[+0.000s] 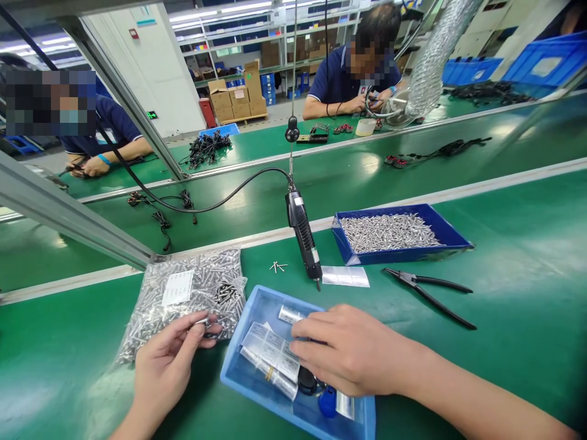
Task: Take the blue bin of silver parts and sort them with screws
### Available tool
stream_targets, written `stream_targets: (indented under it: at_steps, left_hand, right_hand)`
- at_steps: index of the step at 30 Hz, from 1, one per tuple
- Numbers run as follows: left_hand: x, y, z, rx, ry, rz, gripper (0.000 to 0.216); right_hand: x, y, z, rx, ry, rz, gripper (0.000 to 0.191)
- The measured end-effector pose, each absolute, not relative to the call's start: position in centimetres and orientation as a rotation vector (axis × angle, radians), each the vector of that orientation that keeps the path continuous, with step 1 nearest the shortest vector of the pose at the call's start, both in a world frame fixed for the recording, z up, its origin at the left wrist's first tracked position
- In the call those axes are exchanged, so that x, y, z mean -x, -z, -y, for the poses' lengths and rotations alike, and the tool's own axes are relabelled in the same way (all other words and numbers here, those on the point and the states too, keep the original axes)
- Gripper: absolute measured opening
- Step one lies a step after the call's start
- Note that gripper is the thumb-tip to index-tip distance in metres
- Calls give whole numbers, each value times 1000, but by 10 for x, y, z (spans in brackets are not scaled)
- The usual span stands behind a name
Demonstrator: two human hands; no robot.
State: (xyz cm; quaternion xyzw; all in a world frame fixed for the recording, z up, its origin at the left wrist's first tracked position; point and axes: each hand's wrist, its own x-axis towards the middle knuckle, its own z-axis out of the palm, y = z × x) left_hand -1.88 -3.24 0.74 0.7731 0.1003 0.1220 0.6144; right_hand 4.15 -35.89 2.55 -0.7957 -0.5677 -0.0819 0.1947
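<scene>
My left hand (167,360) pinches a small metal part (203,321) between thumb and fingers, at the near edge of a clear bag of silver screws (183,296). My right hand (348,351) reaches palm-down into a light blue tray (257,299), fingers on small clear packets (270,351) lying inside. A black round piece (306,382) and a blue piece (328,403) lie in the same tray under my hand. Whether the right fingers grip a packet is hidden.
A black electric screwdriver (302,235) hangs on a cable just beyond the tray. A dark blue tray of silver pins (398,232) stands at the right, with black pliers (431,290) near it. Loose screws (278,266) lie on the green mat. Two people work across the conveyor.
</scene>
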Motion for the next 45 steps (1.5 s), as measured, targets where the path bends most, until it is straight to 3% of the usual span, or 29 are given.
stream_targets:
  at_steps: [11, 31, 39, 45]
  left_hand:
    - [19, -6, 32, -1772, -278, -238, 40]
    - [18, -7, 32, -1784, -282, -231, 40]
    - [19, -10, 33, -1795, -272, -252, 42]
    - [19, -10, 33, -1810, -263, -233, 41]
  right_hand:
    - [-39, -25, 357, 2328, 269, 1624, 12]
    - [-38, -21, 347, 2379, 164, 1670, 42]
    - [-39, -24, 346, 2375, 125, 1668, 38]
    - [-38, -23, 346, 2344, 200, 1650, 20]
